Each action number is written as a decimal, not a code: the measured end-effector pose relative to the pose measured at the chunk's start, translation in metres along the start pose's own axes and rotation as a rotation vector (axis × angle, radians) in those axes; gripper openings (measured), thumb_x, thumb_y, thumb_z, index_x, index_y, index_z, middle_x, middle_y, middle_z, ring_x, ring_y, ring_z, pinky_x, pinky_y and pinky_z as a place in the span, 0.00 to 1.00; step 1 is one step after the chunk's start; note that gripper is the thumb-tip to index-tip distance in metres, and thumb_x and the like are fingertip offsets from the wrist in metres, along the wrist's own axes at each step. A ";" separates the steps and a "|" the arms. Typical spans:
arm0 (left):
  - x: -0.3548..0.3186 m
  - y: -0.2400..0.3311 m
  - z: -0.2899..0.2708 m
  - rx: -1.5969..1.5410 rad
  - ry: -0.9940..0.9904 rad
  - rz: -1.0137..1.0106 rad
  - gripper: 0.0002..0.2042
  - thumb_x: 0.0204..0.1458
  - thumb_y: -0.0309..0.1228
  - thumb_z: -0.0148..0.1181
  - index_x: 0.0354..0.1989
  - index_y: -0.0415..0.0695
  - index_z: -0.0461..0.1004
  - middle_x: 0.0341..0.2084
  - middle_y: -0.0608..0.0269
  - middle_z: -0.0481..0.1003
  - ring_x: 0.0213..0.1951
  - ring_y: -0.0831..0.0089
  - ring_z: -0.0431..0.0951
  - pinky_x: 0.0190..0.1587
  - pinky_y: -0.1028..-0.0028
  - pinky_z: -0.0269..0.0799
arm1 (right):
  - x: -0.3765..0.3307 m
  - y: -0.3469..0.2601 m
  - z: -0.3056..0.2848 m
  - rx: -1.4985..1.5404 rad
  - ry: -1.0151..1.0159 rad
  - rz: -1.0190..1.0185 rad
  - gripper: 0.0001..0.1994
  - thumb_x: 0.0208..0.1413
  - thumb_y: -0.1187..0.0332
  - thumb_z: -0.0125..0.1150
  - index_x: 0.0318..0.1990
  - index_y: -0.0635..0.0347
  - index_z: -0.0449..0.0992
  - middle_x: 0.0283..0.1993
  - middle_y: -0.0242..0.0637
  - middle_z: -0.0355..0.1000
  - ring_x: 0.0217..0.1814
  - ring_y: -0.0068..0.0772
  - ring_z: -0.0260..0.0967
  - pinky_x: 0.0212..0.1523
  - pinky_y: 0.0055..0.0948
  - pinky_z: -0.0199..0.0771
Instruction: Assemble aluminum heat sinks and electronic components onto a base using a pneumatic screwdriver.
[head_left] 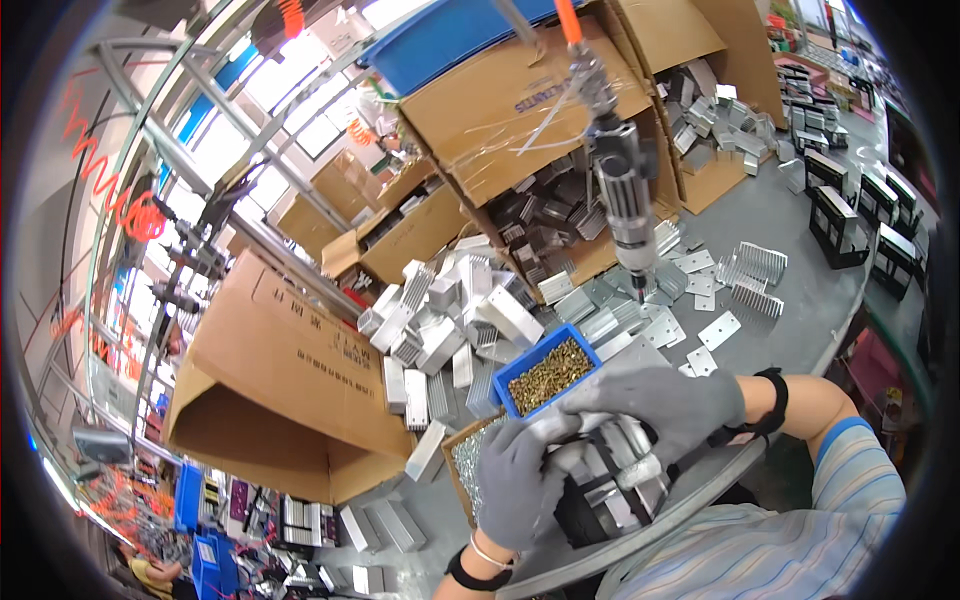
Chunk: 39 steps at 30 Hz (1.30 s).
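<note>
Both my hands wear grey gloves. Between them, at the near table edge, is a black frame point(578, 508) fitted with silver metal pieces point(628, 455). My left hand point(518, 483) is closed against its left side, fingers bent. My right hand point(668, 405) reaches over its far side with fingers curled down, pointing left; the fingertips of both hands nearly meet there. Just beyond my hands stands a blue tray point(503, 393) of small brass-coloured screws point(550, 375). A powered screwdriver point(625, 190) hangs tip down above the table, untouched.
Finned aluminium heat sinks point(480, 310) are piled left of centre beside an open cardboard box point(285, 385). Flat drilled plates point(718, 330) lie to the right. Finished-looking black framed units point(838, 228) line the right edge. More cartons point(535, 110) stand behind.
</note>
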<state>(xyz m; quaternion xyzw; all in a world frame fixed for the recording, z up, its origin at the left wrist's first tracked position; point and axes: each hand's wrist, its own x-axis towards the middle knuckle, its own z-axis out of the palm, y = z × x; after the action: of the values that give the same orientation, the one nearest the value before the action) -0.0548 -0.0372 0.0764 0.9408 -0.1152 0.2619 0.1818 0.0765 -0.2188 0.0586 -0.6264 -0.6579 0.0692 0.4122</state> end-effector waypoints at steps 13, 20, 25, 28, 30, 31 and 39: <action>0.081 -0.207 0.056 -0.063 0.158 -0.486 0.27 0.45 0.39 0.65 0.52 0.39 0.67 0.39 0.48 0.76 0.42 0.56 0.76 0.46 0.65 0.70 | -0.048 0.026 0.011 0.281 0.067 0.339 0.33 0.46 0.50 0.65 0.59 0.55 0.64 0.44 0.42 0.72 0.44 0.37 0.71 0.45 0.32 0.70; 0.119 -0.127 0.082 0.659 -0.295 -0.659 0.48 0.35 0.56 0.67 0.64 0.45 0.55 0.61 0.47 0.57 0.60 0.52 0.57 0.56 0.52 0.60 | -0.053 0.023 0.019 0.253 0.087 0.286 0.31 0.46 0.50 0.65 0.56 0.55 0.67 0.42 0.41 0.71 0.43 0.37 0.71 0.44 0.32 0.71; 0.113 -0.124 0.104 0.806 -0.388 -0.701 0.54 0.33 0.66 0.60 0.64 0.38 0.52 0.66 0.50 0.46 0.65 0.47 0.46 0.58 0.44 0.52 | -0.051 0.012 0.023 0.233 0.059 0.277 0.30 0.44 0.51 0.65 0.54 0.54 0.68 0.41 0.41 0.71 0.43 0.38 0.71 0.45 0.32 0.71; 0.119 -0.145 0.117 0.758 -0.593 -0.742 0.49 0.40 0.62 0.59 0.65 0.41 0.50 0.66 0.45 0.44 0.64 0.31 0.39 0.60 0.38 0.43 | -0.045 0.002 0.026 0.173 -0.023 0.290 0.29 0.43 0.52 0.65 0.53 0.53 0.69 0.40 0.40 0.72 0.44 0.39 0.71 0.45 0.33 0.71; 0.125 -0.108 0.106 0.645 -0.435 -0.839 0.45 0.44 0.58 0.56 0.64 0.38 0.51 0.67 0.45 0.44 0.66 0.38 0.40 0.63 0.42 0.41 | -0.050 0.000 0.031 0.141 -0.010 0.285 0.28 0.42 0.53 0.65 0.52 0.51 0.70 0.39 0.40 0.71 0.43 0.40 0.71 0.45 0.33 0.71; 0.121 -0.109 0.102 0.506 -0.334 -0.828 0.43 0.44 0.55 0.57 0.63 0.37 0.52 0.65 0.46 0.47 0.65 0.41 0.42 0.62 0.45 0.43 | -0.051 0.000 0.034 0.065 0.029 0.227 0.29 0.42 0.52 0.66 0.53 0.51 0.69 0.38 0.39 0.71 0.42 0.41 0.70 0.42 0.34 0.70; 0.060 -0.189 0.048 -0.711 0.428 -0.559 0.39 0.37 0.27 0.66 0.62 0.37 0.54 0.54 0.49 0.62 0.57 0.59 0.62 0.59 0.70 0.56 | -0.084 0.006 0.041 0.218 0.149 0.311 0.27 0.42 0.57 0.67 0.52 0.52 0.71 0.39 0.37 0.71 0.41 0.36 0.70 0.42 0.31 0.70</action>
<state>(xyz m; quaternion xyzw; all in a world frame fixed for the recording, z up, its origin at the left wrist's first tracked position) 0.0756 0.1073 0.0167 0.7406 0.0990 0.3351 0.5739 0.0448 -0.2744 -0.0106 -0.6754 -0.5096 0.1564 0.5096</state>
